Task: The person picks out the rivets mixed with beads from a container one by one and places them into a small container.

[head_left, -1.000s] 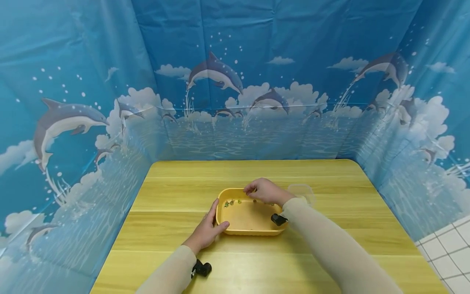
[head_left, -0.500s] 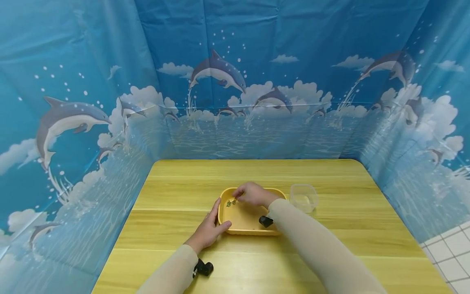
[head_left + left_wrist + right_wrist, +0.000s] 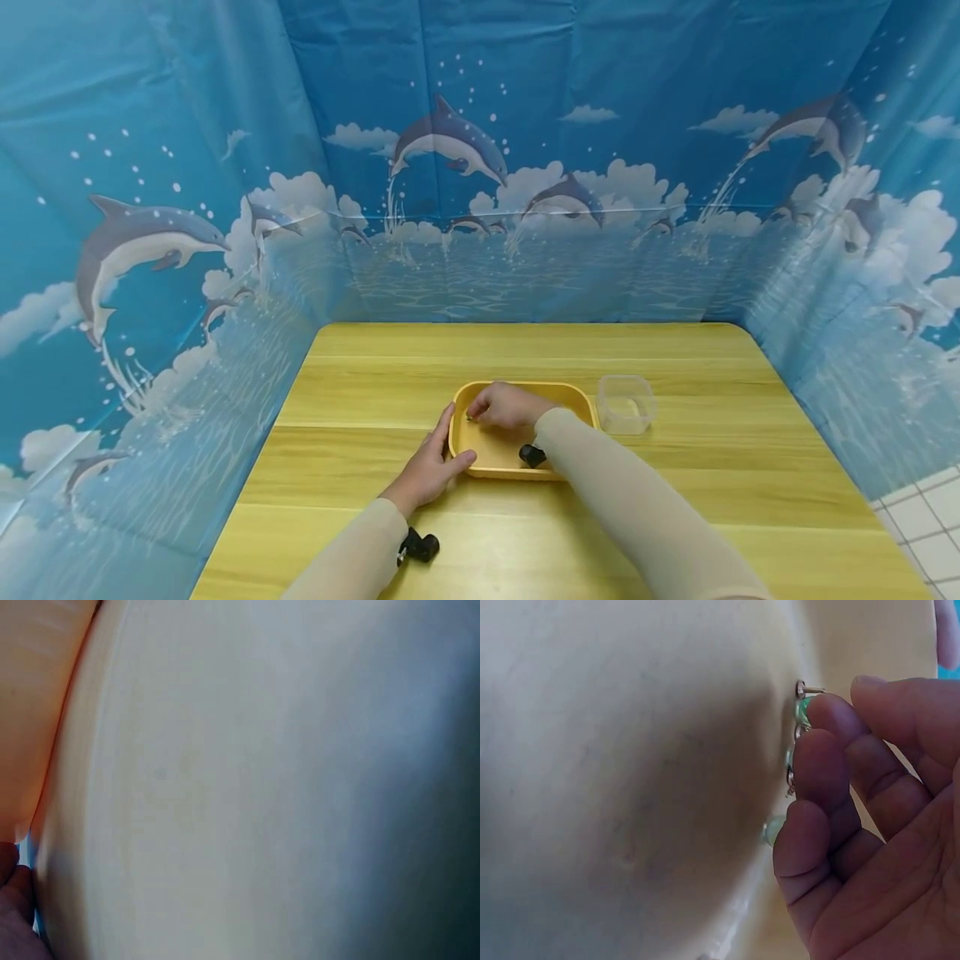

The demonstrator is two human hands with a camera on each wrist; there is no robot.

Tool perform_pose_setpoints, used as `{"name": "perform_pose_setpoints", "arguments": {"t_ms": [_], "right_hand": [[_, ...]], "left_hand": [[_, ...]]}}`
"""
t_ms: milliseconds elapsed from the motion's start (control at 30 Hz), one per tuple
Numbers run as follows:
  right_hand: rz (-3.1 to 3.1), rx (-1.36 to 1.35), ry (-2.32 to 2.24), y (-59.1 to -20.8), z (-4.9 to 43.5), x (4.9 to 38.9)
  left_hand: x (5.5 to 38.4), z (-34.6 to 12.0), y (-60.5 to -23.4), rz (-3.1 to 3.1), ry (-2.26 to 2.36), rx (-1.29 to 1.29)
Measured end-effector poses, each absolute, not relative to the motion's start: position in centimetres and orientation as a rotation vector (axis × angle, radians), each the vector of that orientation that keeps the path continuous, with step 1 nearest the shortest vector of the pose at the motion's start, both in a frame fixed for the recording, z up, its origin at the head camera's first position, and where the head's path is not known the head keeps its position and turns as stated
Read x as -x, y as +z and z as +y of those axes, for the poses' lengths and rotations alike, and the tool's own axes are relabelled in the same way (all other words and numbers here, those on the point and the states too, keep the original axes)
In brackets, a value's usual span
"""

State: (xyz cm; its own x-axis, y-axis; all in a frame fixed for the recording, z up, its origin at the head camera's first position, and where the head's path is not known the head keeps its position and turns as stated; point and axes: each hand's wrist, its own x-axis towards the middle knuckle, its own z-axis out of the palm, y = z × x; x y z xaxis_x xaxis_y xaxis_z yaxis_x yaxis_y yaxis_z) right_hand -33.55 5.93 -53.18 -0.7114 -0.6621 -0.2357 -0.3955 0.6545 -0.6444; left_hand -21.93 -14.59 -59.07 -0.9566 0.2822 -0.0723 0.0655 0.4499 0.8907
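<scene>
A shallow yellow tray point(image 3: 510, 474) stands on the table. At its left end, my left hand point(image 3: 427, 477) touches the outer wall with straight fingers and lays its thumb over the near corner. My right hand point(image 3: 506, 406) reaches into the tray's far left part. In the right wrist view, its loosely bent fingertips lie against small green beads point(image 3: 803, 712) with metal pins and rings, along the foot of the wall; the thumb stays apart from the fingers. A paler green bead point(image 3: 773, 830) shows beside the ring finger. More beads may be hidden behind the fingers.
Right of the tray stands a clear plastic box point(image 3: 626, 406). Black wrist cameras sit on both sleeves. Behind the wood-patterned table point(image 3: 360, 358) hangs a blue curtain point(image 3: 517, 275) printed with dolphins.
My right hand has moved left along the tray's far side, down to the beads at its left end. Beads once spread along that side are now mostly hidden by it. My left hand stays at the tray.
</scene>
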Motion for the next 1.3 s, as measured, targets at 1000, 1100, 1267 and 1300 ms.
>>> {"name": "perform_pose_setpoints", "arguments": {"t_ms": [1000, 1100, 1267, 1300], "right_hand": [[2.603, 0.878, -0.696, -55.8, 4.2, 33.1], [2.613, 0.862, -0.668, -55.8, 4.0, 33.0], [2.642, 0.856, -0.64, -55.9, 3.7, 33.0], [2.644, 0.86, -0.639, -55.9, 3.7, 33.0]], "left_hand": [[21.7, -14.2, -59.0, 2.489, 1.526, -0.29], [21.6, -14.3, -59.1, 2.498, 1.518, -0.28], [21.7, -14.5, -59.1, 2.503, 1.512, -0.283], [21.7, -14.6, -59.1, 2.502, 1.512, -0.285]]}}
